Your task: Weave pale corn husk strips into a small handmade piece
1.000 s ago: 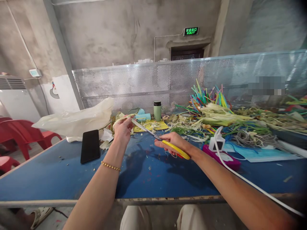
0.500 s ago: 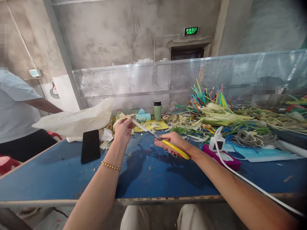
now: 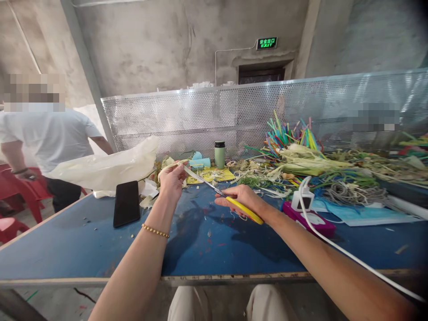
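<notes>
Between the fingertips of my left hand (image 3: pixel 171 182) is a pinched pale strip (image 3: pixel 192 173), which looks like corn husk. A length of it loops behind the hand and an end reaches out to the right. My right hand (image 3: pixel 246 198) is closed around yellow-handled scissors (image 3: pixel 244 210). Their metal blades point up and left, lying along the strip toward my left hand; how far apart the blades are is not clear. Both hands are above the blue table (image 3: pixel 133 254). Left of my left hand lies a black phone (image 3: pixel 126 203).
A whitish plastic sheet (image 3: pixel 110 165) lies back left. Behind my hands stands a green bottle (image 3: pixel 220 155). At right are husks (image 3: pixel 307 161), coloured stems (image 3: pixel 294 133), a purple power strip (image 3: pixel 317 223) and a white cable (image 3: pixel 347 254). A person (image 3: pixel 50 138) stands beyond the table's left end.
My hands, the strip and the scissors are almost where they were, with only a slight shift of the scissors. The person at left has moved further into view, back turned.
</notes>
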A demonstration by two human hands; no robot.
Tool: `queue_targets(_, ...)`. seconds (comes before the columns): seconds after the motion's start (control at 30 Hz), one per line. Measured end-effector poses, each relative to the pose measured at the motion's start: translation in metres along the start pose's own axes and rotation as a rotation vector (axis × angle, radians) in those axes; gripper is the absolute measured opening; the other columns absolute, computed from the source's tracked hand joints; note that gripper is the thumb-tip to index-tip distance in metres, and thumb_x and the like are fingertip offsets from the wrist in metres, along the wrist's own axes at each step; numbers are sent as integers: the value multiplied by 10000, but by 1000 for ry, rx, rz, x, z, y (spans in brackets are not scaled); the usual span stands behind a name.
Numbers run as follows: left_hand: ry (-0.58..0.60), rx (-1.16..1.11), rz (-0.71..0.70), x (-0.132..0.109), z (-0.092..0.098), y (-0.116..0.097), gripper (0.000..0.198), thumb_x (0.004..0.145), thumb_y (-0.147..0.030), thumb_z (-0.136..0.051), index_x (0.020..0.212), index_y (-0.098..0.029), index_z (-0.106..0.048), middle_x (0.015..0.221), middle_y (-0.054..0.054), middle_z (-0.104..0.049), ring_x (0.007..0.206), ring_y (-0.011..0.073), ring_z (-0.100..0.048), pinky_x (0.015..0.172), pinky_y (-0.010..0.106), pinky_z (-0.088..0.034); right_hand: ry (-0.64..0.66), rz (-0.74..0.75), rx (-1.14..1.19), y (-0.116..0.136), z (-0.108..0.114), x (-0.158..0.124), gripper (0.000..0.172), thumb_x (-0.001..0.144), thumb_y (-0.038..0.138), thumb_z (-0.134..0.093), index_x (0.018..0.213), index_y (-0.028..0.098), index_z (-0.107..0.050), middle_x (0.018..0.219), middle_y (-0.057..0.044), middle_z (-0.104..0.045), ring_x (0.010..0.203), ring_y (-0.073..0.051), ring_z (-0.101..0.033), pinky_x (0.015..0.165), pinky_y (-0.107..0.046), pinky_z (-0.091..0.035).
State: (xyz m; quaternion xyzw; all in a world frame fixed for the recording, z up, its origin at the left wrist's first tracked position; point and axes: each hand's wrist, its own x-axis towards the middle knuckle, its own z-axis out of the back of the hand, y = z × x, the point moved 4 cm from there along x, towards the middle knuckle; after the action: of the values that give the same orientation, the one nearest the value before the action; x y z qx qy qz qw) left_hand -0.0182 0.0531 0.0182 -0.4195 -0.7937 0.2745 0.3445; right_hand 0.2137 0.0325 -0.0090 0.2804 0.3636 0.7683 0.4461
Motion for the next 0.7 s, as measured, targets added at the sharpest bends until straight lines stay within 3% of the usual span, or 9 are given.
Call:
queue_targets(0.27, -8, -20, 12, -2, -2, 0, 173, 674, -88, -747, 828, -119, -675, 800, 66, -737, 666, 144, -666, 698, 285, -523, -43, 177, -104, 6, 1, 0, 613, 720, 659, -646, 1052, 154, -752, 529, 29, -514, 426, -79, -412, 397, -194, -285)
queue_targets(0.53, 14, -70, 84, -8, -9, 6, 149, 706, -67, -716, 820, -133, -646, 807, 59, -739, 687, 151, -684, 724, 285, -527, -63, 261, -151, 10, 0, 0, 511, 733, 613, -645, 938, 158, -754, 573, 42, -423, 533, -83, -310, 467, -203, -230)
queue_targets(0.7, 67, -85, 112, -9, -13, 7, 145, 719, -72, -703, 843, -127, -653, 851, 67, -743, 719, 151, -686, 709, 264, -513, -90, 302, -204, 15, 2, -3, 491, 745, 621, -620, 766, 141, -725, 557, 37, -369, 551, -96, -303, 487, -227, -218)
